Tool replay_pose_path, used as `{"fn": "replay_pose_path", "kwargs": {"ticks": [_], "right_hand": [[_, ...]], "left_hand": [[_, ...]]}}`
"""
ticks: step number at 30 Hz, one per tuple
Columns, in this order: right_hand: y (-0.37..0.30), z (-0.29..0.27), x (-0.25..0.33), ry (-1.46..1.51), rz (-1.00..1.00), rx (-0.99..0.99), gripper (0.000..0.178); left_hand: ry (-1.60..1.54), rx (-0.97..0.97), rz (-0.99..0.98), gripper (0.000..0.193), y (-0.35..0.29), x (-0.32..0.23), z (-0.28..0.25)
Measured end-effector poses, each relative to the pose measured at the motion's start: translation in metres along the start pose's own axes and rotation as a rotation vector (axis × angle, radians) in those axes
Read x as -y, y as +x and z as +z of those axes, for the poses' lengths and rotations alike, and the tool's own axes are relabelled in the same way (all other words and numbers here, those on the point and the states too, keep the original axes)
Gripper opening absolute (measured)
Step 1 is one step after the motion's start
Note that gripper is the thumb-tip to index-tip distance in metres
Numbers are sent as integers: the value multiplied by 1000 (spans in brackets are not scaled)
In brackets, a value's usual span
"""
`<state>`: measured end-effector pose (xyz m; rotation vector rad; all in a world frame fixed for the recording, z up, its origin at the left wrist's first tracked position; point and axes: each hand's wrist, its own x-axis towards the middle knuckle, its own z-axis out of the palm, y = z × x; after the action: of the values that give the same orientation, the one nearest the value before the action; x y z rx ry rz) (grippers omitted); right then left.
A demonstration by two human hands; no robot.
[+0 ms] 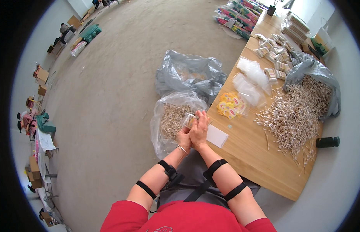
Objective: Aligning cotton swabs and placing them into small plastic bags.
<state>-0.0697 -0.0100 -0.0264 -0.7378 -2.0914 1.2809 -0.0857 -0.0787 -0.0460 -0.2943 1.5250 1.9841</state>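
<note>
Both hands meet over the lap, just off the table's (265, 170) near-left edge; the left hand (184, 137) cups from below and the right hand (199, 129) closes over the top, and between them they clamp 1 small clear packet (189, 120) of swabs, its end poking out above the fingers; the packet sits right above the open bag (168, 123) of loose swabs on the floor, with a grey bag (189, 73) behind it. To do this well, I judge, keep the sticks parallel and the packet's mouth up, squeeze only enough to square the bundle, and let the lower hand bear the weight while the upper one tidies the ends; holding it over the open bag is sound, since any stray swab drops there and not on the floor. On the table lie a white card (217, 136), yellow labels (229, 105), empty clear sleeves (251, 79) and a big swab heap (294, 116); a dark bottle (327, 142) sits near the far edge.
</note>
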Motion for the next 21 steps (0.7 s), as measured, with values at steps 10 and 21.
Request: {"fn": "replay_pose_path", "kwargs": {"ticks": [10, 21], "right_hand": [[1, 5, 7, -22, 61, 6, 33], [1, 6, 5, 7, 73, -27, 29]], "left_hand": [[-113, 129, -43, 26, 12, -14, -18], [-163, 151, -124, 26, 22, -16, -7]]}}
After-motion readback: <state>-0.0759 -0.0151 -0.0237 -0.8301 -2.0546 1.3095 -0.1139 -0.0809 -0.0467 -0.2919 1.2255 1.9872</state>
